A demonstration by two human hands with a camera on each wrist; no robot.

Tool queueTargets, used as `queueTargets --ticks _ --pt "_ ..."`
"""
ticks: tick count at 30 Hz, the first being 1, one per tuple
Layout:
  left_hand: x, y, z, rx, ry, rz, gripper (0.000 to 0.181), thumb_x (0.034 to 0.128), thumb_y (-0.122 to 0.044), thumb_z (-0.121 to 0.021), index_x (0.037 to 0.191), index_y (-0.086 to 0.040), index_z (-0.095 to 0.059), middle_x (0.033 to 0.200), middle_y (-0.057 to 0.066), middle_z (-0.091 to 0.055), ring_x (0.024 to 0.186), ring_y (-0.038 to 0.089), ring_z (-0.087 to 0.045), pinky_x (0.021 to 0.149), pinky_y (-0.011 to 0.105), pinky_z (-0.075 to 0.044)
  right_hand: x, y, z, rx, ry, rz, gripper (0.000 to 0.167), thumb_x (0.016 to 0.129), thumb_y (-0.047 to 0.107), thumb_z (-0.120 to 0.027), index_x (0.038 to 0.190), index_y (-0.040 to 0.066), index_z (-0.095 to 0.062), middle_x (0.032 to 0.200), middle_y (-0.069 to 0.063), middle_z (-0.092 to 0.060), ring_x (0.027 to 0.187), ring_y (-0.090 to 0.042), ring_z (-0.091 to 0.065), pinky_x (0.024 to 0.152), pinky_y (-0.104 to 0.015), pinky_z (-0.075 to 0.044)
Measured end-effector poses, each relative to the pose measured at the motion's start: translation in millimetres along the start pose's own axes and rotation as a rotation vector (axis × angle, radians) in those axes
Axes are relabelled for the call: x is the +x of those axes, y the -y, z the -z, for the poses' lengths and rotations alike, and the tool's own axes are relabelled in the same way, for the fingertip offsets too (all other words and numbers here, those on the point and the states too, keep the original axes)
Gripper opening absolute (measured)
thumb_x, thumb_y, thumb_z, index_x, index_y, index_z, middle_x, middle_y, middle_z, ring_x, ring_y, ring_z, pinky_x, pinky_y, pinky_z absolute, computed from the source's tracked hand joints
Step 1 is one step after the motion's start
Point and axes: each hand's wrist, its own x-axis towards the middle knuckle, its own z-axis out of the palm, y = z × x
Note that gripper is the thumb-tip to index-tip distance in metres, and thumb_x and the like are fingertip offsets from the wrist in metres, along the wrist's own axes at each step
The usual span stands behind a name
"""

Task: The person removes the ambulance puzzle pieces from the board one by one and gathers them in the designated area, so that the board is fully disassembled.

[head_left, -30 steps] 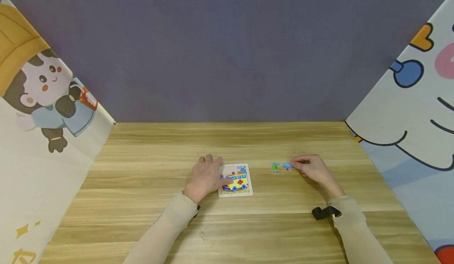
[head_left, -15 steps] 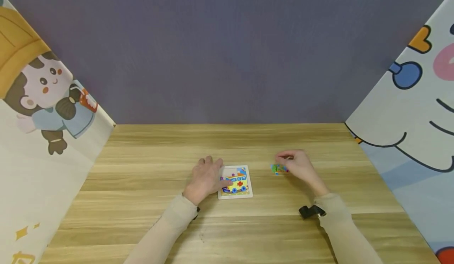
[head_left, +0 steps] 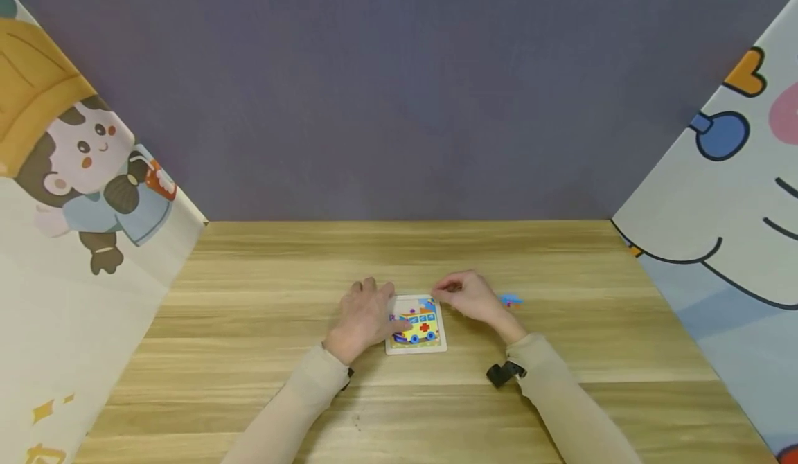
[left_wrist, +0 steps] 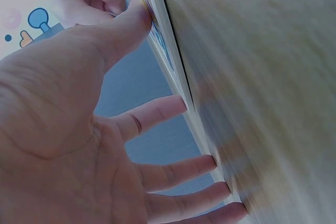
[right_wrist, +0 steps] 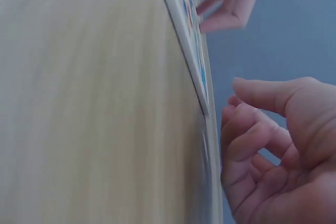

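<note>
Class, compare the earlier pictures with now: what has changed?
The right hand has moved left, from the blue piece to the upper right corner of the puzzle. The green piece no longer shows; the hand may hold or cover it. Unmoved: the left hand, the puzzle and the blue piece.

A wood-grain counter (head_left: 424, 408) meets a plain grey-blue wall (head_left: 399, 90); a cartoon-printed left panel (head_left: 75, 325) and a white-and-blue right panel (head_left: 717, 215) flank it.
</note>
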Motion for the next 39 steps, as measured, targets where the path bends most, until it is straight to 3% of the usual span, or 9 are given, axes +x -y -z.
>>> queueTargets --ticks 4,10,22,30,39 --pt "0.4 0.2 0.4 0.006 -0.002 0.001 0.07 0.0803 -0.071 -0.082 0.125 -0.018 -0.067 0.122 0.019 -0.064 0.104 0.036 -0.061 0.078 0.049 -0.058 5.6 5 -11 -0.022 0.033 0.016 0.016 0.098 0.028 -0.078 0.104 0.013 -0.081 0.091 -0.004 -0.074 0.073 -0.017 -0.064 0.063 -0.029 -0.052" --pt "1.2 -0.2 -0.5 -0.01 -0.007 0.003 0.069 0.0796 -0.07 -0.083 0.123 -0.019 -0.067 0.122 0.019 -0.064 0.108 0.038 -0.062 0.08 0.051 -0.058 10.4 10 -21 -0.116 -0.006 0.007 0.016 0.091 0.031 -0.085 0.093 0.016 -0.079 0.082 -0.001 -0.067 0.069 -0.016 -0.054 0.062 -0.03 -0.044" --pt "0.9 0.5 -1.9 0.011 -0.013 -0.001 0.069 0.0812 -0.069 -0.083 0.125 -0.018 -0.067 0.122 0.02 -0.064 0.108 0.039 -0.062 0.08 0.051 -0.06 10.0 12 -30 -0.18 -0.04 -0.057 0.022 0.091 0.036 -0.084 0.085 0.018 -0.073 0.068 0.001 -0.057 0.057 -0.013 -0.046 0.053 -0.026 -0.038" --pt "1.7 0.3 -0.8 0.005 -0.002 0.013 0.07 0.0805 -0.071 -0.082 0.124 -0.019 -0.066 0.124 0.019 -0.064 0.11 0.038 -0.062 0.083 0.052 -0.06 10.6 14 -30 -0.184 -0.051 -0.036 0.017 0.092 0.03 -0.082 0.097 0.016 -0.074 0.07 0.0 -0.056 0.058 -0.014 -0.045 0.055 -0.028 -0.037" --pt "-0.1 -0.4 -1.0 0.01 0.006 0.014 0.071 0.0814 -0.071 -0.081 0.127 -0.018 -0.066 0.125 0.02 -0.064 0.111 0.038 -0.061 0.082 0.052 -0.06 8.2 3 -15 -0.127 0.043 0.066 0.02 0.095 0.025 -0.081 0.11 0.012 -0.081 0.079 -0.001 -0.062 0.056 -0.011 -0.052 0.051 -0.024 -0.045"
